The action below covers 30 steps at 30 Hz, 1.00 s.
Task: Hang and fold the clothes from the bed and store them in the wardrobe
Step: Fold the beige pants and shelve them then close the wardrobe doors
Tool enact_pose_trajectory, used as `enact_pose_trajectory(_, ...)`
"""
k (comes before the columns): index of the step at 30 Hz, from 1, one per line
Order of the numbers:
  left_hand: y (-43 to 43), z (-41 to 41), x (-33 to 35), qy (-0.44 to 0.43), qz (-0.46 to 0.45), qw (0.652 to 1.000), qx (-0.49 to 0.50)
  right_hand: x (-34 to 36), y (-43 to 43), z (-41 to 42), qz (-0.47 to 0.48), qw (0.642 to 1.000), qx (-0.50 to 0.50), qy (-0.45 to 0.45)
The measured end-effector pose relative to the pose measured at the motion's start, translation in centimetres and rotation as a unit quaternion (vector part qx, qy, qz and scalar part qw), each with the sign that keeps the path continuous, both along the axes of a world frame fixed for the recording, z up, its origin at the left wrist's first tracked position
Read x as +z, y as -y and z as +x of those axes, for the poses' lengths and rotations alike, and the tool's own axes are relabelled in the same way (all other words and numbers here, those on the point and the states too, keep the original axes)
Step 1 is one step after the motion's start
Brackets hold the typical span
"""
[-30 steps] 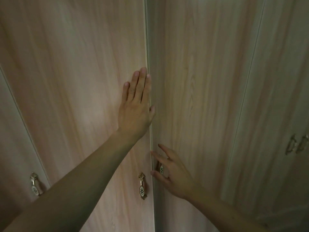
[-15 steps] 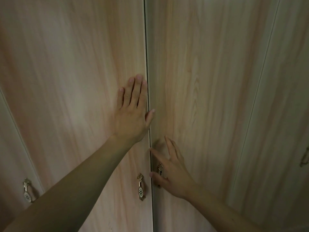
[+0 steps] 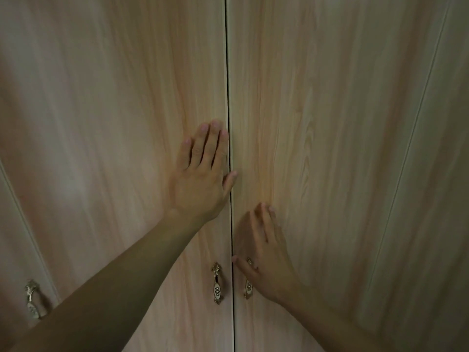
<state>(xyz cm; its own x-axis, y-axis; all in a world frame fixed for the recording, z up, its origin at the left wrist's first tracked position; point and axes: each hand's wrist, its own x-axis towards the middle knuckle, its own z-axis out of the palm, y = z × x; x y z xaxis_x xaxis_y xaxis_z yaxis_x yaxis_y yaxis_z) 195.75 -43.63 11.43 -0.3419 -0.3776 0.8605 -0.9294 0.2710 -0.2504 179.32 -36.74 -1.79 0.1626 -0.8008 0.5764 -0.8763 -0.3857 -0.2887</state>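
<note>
Light wooden wardrobe doors fill the view. My left hand (image 3: 203,179) lies flat, fingers straight, on the left middle door (image 3: 114,148) right beside the centre seam, its thumb crossing the seam. My right hand (image 3: 264,252) presses flat on the right middle door (image 3: 330,123), lower down, partly covering that door's ornate metal handle (image 3: 248,288). The left door's handle (image 3: 217,283) hangs free just below my left wrist. The two doors meet along a thin dark gap. No clothes or bed are in view.
Another door at the far left carries a similar handle (image 3: 33,299). A further door panel (image 3: 444,174) stands at the right, past a vertical seam.
My right hand has left the handle and slid upward to lie flat on the right door. The gap between the two doors has narrowed. My left hand has stayed flat on its door.
</note>
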Motion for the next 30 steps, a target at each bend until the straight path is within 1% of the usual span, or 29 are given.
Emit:
enact_pose_trajectory(3,0.8,-0.1,0.1,0.005,0.001,1.000,0.006,-0.3,0.7,0.3,-0.006,1.000,-0.004,0.006)
enact_pose_trajectory(8,2.0,-0.5,-0.2,0.006,-0.010,1.000,0.021,-0.7,1.6,0.3,-0.002,1.000,-0.012,-0.013)
enact_pose_trajectory(19,1.8,-0.4,-0.2,0.001,-0.013,1.000,0.012,-1.0,1.7,0.8,-0.019,0.999,-0.031,0.001)
enact_pose_trajectory(23,1.5,-0.5,-0.1,0.001,0.002,1.000,0.011,-0.4,1.1,0.4,-0.003,0.999,-0.029,-0.018)
enact_pose_trajectory(27,0.7,-0.5,0.2,0.009,0.025,0.999,0.035,0.7,0.2,0.0,0.025,0.999,-0.026,-0.031)
enact_pose_trajectory(30,-0.1,-0.5,0.5,0.014,0.044,0.998,0.053,1.8,-0.6,-0.2,0.033,0.999,-0.005,-0.008)
